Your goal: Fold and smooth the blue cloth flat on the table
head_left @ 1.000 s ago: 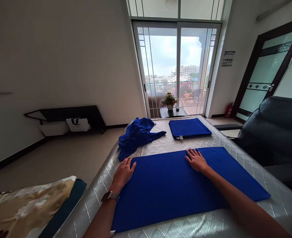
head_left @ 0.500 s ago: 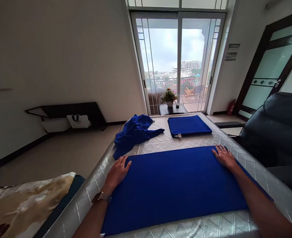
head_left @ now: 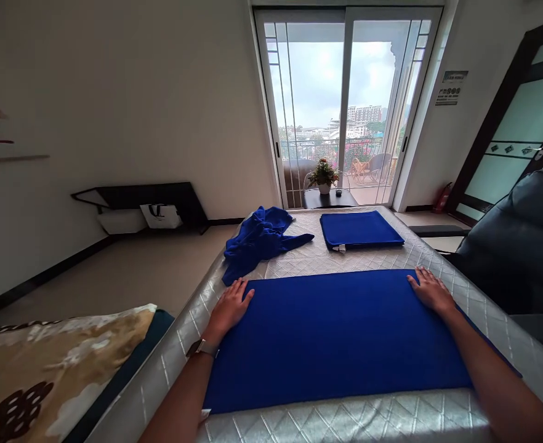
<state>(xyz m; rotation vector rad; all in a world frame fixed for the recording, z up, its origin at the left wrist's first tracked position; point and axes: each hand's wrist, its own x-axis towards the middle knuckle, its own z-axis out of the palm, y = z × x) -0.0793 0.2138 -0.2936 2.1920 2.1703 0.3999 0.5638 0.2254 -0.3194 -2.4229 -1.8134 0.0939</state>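
A wide blue cloth lies flat on a quilted silver-white mattress. On its far left corner rests my left hand, open with the fingers stretched forward; a watch is on that wrist. My right hand lies flat and open on the far right corner. Beyond the cloth, to the left, sits a crumpled heap of blue cloth. A neatly folded blue cloth with a small white tag lies to the right of the heap.
A patterned brown blanket is at the lower left. A black bench with a white bag stands by the left wall. Past the mattress, a flower pot sits before sliding glass doors. A dark leather seat is at right.
The view has shifted slightly left, so everything appears a little further right and mostly higher. Both hands stay on the same corners of the flat cloth.
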